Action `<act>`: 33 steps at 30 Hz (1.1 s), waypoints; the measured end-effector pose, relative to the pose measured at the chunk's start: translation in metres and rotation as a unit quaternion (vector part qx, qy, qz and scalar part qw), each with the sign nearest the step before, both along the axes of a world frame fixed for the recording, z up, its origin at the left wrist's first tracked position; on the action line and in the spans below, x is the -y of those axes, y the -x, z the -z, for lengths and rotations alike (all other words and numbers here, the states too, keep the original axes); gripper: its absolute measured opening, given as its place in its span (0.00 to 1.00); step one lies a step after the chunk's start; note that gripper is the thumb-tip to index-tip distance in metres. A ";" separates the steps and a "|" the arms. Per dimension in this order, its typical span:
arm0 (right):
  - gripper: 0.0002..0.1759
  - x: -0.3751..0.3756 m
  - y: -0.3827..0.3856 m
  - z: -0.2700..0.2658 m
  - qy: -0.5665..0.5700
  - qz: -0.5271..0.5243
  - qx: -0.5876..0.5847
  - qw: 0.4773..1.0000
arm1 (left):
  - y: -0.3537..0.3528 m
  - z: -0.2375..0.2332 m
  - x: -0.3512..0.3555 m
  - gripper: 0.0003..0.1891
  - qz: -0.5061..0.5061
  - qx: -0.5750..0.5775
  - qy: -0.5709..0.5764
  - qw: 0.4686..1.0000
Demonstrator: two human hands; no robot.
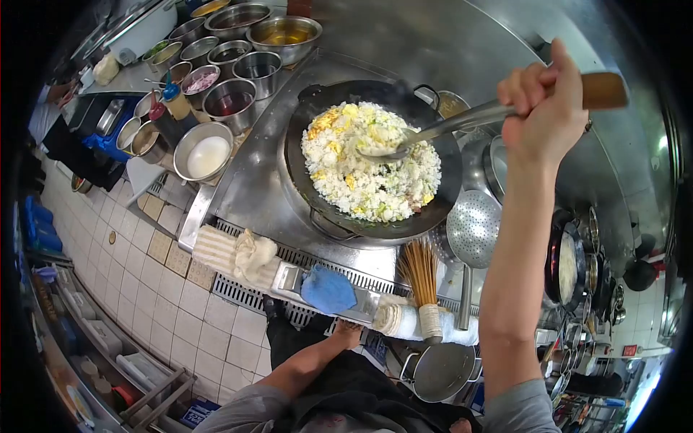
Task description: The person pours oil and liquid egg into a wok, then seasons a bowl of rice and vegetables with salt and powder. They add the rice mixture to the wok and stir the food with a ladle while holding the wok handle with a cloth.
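My right hand [543, 101] is raised and closed around the handle of a metal ladle [462, 121], whose wooden end sticks out to the right. The bowl of the ladle rests in fried rice [375, 191] with yellow egg and green bits. This rice fills much of a large black wok [446, 173] on the steel stove. Low at the front edge of the stove is my left hand [348, 335], just below a folded blue cloth [328, 289]; its fingers are mostly hidden.
Steel bowls of ingredients and sauces stand at the back left, including one with white contents [209, 155]. A perforated strainer [473, 227] and a bamboo brush [420, 278] lie right of the wok. Below hangs a small pan [442, 372]. Another person [61, 137] stands far left.
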State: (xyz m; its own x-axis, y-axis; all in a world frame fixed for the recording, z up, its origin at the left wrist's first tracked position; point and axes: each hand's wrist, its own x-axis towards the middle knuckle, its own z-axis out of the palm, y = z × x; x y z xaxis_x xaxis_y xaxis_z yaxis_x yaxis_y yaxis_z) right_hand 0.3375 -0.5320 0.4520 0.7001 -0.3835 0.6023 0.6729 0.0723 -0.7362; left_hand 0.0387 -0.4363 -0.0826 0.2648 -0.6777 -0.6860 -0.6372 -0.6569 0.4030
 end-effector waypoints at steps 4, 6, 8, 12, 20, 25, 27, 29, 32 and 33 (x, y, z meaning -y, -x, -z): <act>0.17 -0.017 -0.019 0.046 0.045 -0.087 -0.110 0.989 | 0.001 0.005 0.001 0.38 -0.020 0.001 0.027 0.999; 0.16 -0.011 -0.030 0.029 0.037 -0.053 -0.118 0.991 | 0.005 0.005 0.001 0.38 -0.009 -0.012 0.009 1.000; 0.15 -0.005 -0.024 0.011 0.019 -0.011 -0.089 0.996 | -0.004 0.005 0.002 0.38 0.000 -0.021 -0.005 1.000; 0.18 -0.009 -0.009 0.050 0.065 -0.045 -0.050 0.996 | 0.004 0.001 0.005 0.35 -0.029 -0.054 -0.023 0.998; 0.16 -0.023 -0.008 0.045 0.046 -0.078 -0.051 0.995 | 0.007 0.007 0.008 0.33 -0.019 -0.015 -0.039 0.999; 0.16 -0.038 -0.030 0.026 0.097 -0.039 -0.150 0.983 | 0.014 0.025 0.012 0.32 -0.011 -0.030 -0.060 0.998; 0.13 -0.023 -0.037 0.010 0.031 -0.042 -0.067 0.996 | 0.013 0.023 0.012 0.30 0.004 -0.004 -0.068 0.998; 0.13 -0.012 -0.030 0.016 -0.019 -0.124 0.029 0.992 | 0.014 0.018 0.007 0.30 -0.057 0.004 -0.001 0.998; 0.15 -0.026 -0.032 0.067 0.022 -0.112 0.002 0.993 | 0.006 0.017 0.009 0.34 -0.044 -0.077 -0.002 0.996; 0.15 -0.025 -0.030 0.059 0.022 -0.112 0.003 0.993 | 0.006 0.012 0.007 0.32 -0.049 -0.037 0.015 0.998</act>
State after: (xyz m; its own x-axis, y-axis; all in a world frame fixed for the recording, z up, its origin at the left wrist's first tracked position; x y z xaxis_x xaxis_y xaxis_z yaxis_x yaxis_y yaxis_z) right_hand 0.3675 -0.5068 0.3933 0.7610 -0.1908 0.6200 0.6483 0.1885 -0.7377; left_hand 0.0329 -0.4430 -0.0943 0.2799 -0.6719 -0.6857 -0.5391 -0.7010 0.4669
